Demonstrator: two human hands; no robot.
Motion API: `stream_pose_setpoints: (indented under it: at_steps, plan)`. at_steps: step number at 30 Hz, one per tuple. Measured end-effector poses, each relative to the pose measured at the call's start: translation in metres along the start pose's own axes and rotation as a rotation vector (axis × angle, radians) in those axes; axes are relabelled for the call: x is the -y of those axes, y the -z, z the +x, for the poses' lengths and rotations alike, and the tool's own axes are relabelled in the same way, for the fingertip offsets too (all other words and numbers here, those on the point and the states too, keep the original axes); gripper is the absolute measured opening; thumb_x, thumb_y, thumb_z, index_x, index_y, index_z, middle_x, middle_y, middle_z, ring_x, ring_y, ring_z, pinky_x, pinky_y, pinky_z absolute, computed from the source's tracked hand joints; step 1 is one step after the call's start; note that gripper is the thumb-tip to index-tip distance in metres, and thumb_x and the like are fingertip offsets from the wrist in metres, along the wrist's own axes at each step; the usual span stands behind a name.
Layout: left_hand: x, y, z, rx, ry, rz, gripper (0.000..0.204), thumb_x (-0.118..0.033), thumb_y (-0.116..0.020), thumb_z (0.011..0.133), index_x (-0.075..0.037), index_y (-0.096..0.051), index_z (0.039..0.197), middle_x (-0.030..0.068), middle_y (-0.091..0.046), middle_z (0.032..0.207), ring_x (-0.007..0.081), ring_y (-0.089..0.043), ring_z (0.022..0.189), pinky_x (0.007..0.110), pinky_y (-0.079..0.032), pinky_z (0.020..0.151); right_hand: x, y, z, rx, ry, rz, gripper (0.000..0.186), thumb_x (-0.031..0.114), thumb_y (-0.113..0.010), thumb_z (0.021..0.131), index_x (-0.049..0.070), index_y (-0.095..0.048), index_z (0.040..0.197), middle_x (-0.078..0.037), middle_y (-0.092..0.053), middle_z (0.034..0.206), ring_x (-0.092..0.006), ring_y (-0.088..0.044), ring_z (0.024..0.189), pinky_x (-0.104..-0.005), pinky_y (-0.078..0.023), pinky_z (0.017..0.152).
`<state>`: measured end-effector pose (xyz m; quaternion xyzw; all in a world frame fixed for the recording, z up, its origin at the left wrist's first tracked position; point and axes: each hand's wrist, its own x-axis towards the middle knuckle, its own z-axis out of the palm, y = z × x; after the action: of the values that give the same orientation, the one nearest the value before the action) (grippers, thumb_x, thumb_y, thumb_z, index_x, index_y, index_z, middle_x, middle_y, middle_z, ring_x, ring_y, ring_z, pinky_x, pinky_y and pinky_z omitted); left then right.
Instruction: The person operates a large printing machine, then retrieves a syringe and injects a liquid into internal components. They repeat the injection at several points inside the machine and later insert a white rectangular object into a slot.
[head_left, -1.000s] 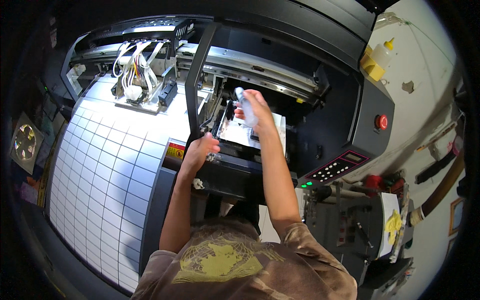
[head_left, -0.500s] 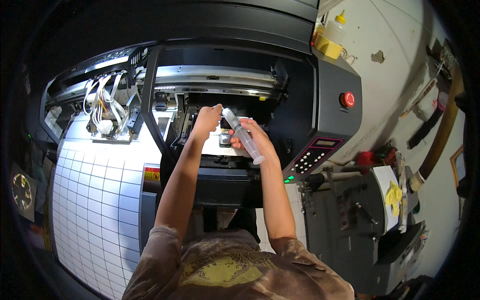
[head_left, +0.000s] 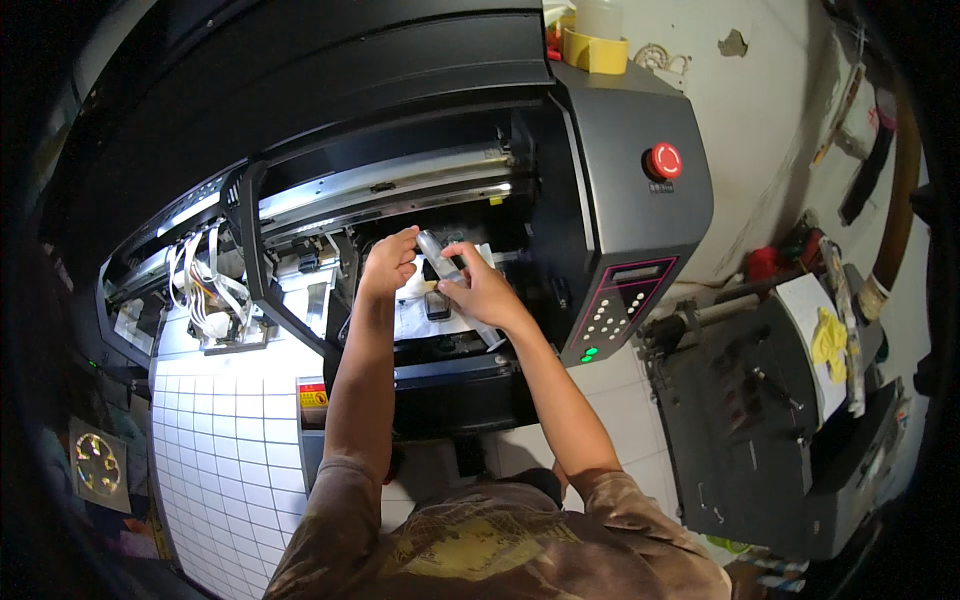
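A clear plastic syringe (head_left: pixel 440 258) slants over the open bay on the printer's right side. Its narrow end is up and to the left, its flanged end down toward me. The fingers of my right hand (head_left: pixel 487 292) are wrapped round the barrel. My left hand (head_left: pixel 388 265) is closed beside the narrow end, thumb and forefinger pinched together; what they hold, if anything, is too small to make out. Below the hands, a small dark block (head_left: pixel 437 306) rests on a white sheet (head_left: pixel 408 322) in the bay.
The printer's metal rail (head_left: pixel 345 192) runs behind my hands. Left stands a carriage with white cables (head_left: pixel 205 285) above a white gridded bed (head_left: pixel 225 430). A red stop button (head_left: pixel 663 161) and a button panel (head_left: pixel 618 312) sit right. A yellow holder (head_left: pixel 596 52) stands on top.
My view has shifted, so the printer appears turned and moved left. My right hand has moved up the syringe barrel, covering its middle. The left hand stays by the narrow end.
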<state>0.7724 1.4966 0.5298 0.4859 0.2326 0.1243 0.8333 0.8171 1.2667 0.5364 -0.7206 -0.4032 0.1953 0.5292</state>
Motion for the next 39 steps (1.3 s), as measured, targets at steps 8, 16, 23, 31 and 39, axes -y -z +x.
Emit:
stream_pose_setpoints:
  at_steps: [8,16,23,31,39]
  plan:
    - [0.005,-0.011,-0.005,-0.093,0.070,-0.051,0.021,-0.024,-0.064,0.100,-0.017,-0.055,0.082,-0.0106,-0.031,0.057,0.0028,-0.022,0.041,0.021,-0.015,0.036,-0.003,-0.013,-0.022,-0.424,0.334,-0.454,0.044,0.009,-0.069,0.084,0.001,-0.051,0.123,-0.023,-0.065,0.103,-0.0436,-0.064,0.094,-0.0477,-0.051,0.085]
    - [-0.003,-0.019,-0.008,-0.069,0.099,-0.001,0.018,-0.027,-0.055,0.105,-0.010,-0.061,0.100,-0.0107,-0.028,0.054,0.0032,-0.022,0.040,0.021,-0.015,0.033,-0.024,-0.011,-0.034,-0.114,0.015,0.489,0.032,0.017,-0.068,0.095,0.000,-0.057,0.120,-0.010,-0.068,0.092,-0.0185,-0.067,0.084,-0.0332,-0.055,0.077]
    - [0.000,-0.014,-0.010,-0.103,0.123,0.021,0.020,-0.028,-0.061,0.101,-0.008,-0.062,0.100,-0.0095,-0.032,0.056,0.0034,-0.024,0.041,0.020,-0.016,0.034,-0.020,0.014,-0.097,0.202,-0.056,1.010,0.063,0.040,-0.054,0.104,0.007,-0.032,0.153,-0.017,-0.067,0.110,-0.0194,-0.066,0.068,-0.0314,-0.053,0.054]
    - [0.008,-0.010,-0.011,-0.069,0.096,0.034,0.020,-0.027,-0.059,0.103,-0.007,-0.061,0.102,-0.0089,-0.032,0.058,0.0035,-0.024,0.041,0.021,-0.018,0.034,-0.014,0.007,-0.109,0.152,0.067,0.961,0.043,0.034,-0.050,0.106,0.008,-0.042,0.139,-0.006,-0.061,0.100,-0.0061,-0.042,0.055,-0.0223,-0.037,0.047]
    - [0.008,-0.009,-0.021,-0.057,0.072,-0.002,0.023,-0.026,-0.061,0.101,-0.004,-0.061,0.106,-0.0091,-0.031,0.058,0.0030,-0.024,0.043,0.021,-0.017,0.035,0.001,-0.002,-0.101,0.174,0.154,1.037,0.055,0.039,-0.058,0.103,0.013,-0.030,0.142,-0.004,-0.057,0.087,-0.0072,-0.048,0.061,-0.0226,-0.041,0.054]
